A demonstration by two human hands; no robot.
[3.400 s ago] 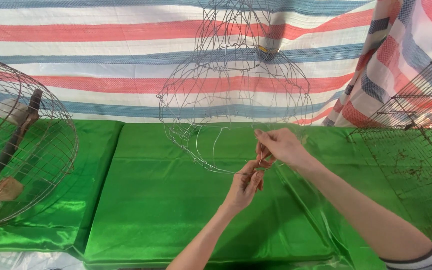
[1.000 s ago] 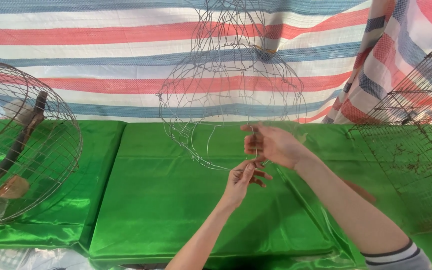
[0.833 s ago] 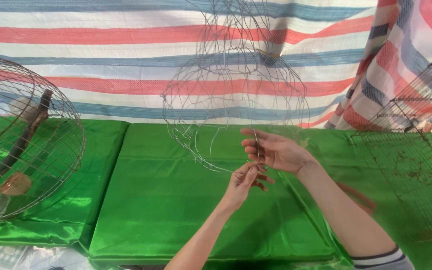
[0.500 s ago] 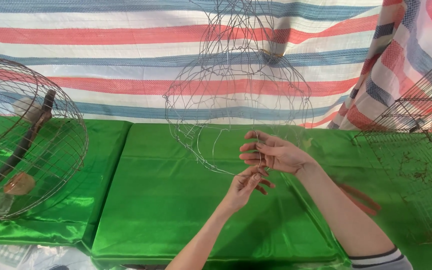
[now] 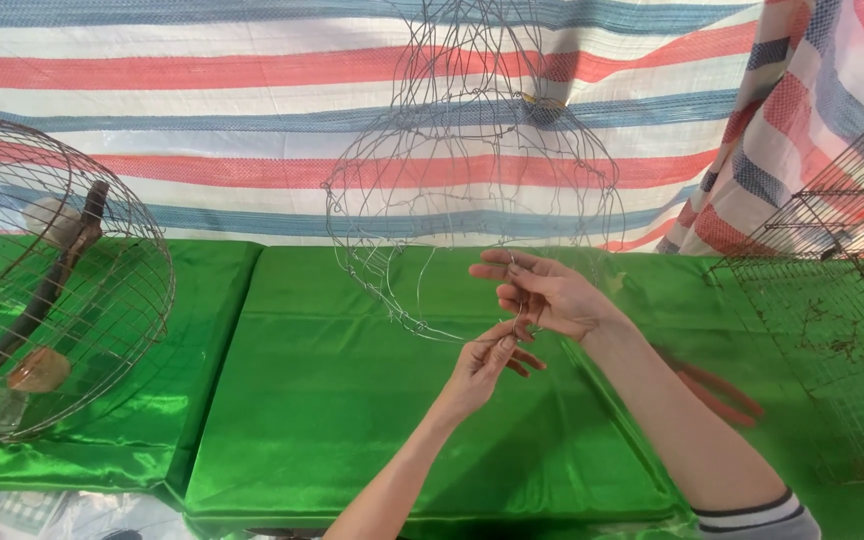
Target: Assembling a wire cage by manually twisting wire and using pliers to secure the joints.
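Two hands are meeting at the lower rim of a hanging wire mesh basket (image 5: 472,200), which is dangling just above the green satin worktop (image 5: 352,400) in front of a striped tarp (image 5: 202,80). The left hand (image 5: 482,365) is pinching a thin wire strand (image 5: 452,338) at that rim between thumb and fingertips. The right hand (image 5: 547,295) is hovering just above it with fingers loosely spread; whether it is gripping any wire I cannot tell. Off to the left, a round wire cage (image 5: 52,290) is sitting on the worktop, and a rusty square mesh cage (image 5: 832,330) is standing at the right.
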